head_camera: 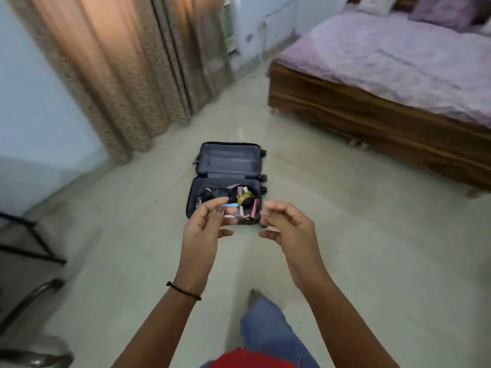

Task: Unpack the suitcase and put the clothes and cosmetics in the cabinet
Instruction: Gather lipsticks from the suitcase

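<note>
Walking toward the suitcase (225, 181) with both hands raised in front, the person could misjudge the reach: the picture is blurred, the case sits low on the floor (332, 235) well ahead of the visible foot (254, 294), and bending in a hurry could knock loose items out over the near edge of the lower half. The left hand (204, 229) has its fingers (216, 203) loosely curled and apart, grasping nothing; the right hand (287, 227) is likewise half curled and released, with nothing in it. The suitcase lies opened flat on the floor, roughly midway between the curtain (111, 75) and the wooden bed (372, 102), its lid half turned away from the person and its wheels on the right edge. The lid half looks bare apart from its grey lining. The lower half holds a jumble of small cosmetics (243, 201): what seem to be tubes, a pinkish upright box toward the right edge, a pale blue item near the middle, and darker pouches or pieces toward the left edge; blur keeps me from naming them more closely. No folded clothes are clear in either half, so I judge the clothes are already out and the cosmetics remain. Scooping many small pieces in one go risks dropping some on the hard floor. The cabinet is not in view.
</note>
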